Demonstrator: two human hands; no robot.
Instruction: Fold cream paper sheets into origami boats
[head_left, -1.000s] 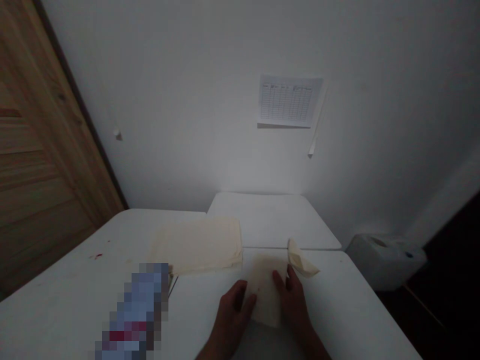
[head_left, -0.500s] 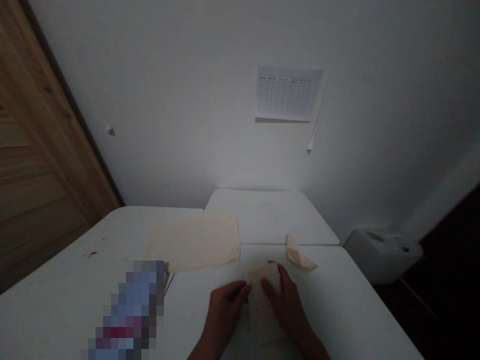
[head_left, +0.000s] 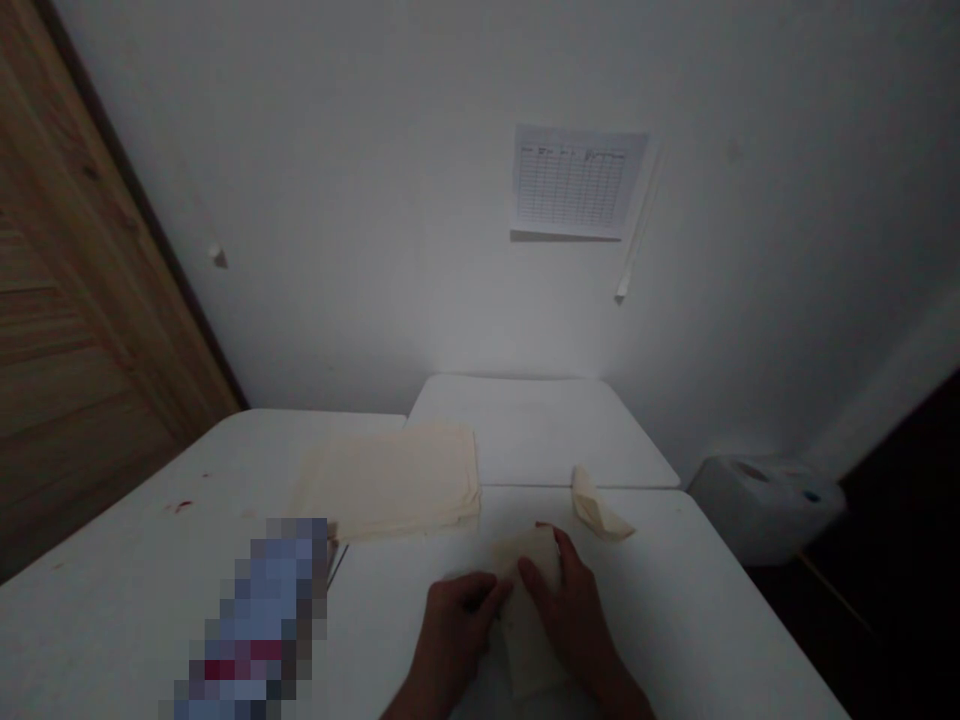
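Observation:
A folded cream-coloured sheet (head_left: 531, 640) lies on the white table in front of me; whether it is paper or cloth I cannot tell. At its left edge, the thumb and fingertips of my left hand (head_left: 461, 620) are closed in a pinch. My right hand (head_left: 574, 605) grips the sheet from the right, thumb pressed on top and fingers around the far right edge. Beyond the hands, a stack of similar thin cream sheets (head_left: 397, 485) lies flat to the left. A small folded cream piece (head_left: 598, 508) rests past my right hand.
White tables (head_left: 720, 620) meet at seams, with the wall behind. A blurred-out bluish item (head_left: 262, 610) lies at the left, near a thin dark stick (head_left: 337, 567). A white plastic container (head_left: 765, 510) stands beyond the right edge. A printed chart (head_left: 577, 185) hangs on the wall.
My left hand has moved slightly right and nearer to me along the sheet's left edge. The right thumb has shifted slightly left. The stack and small piece stay put.

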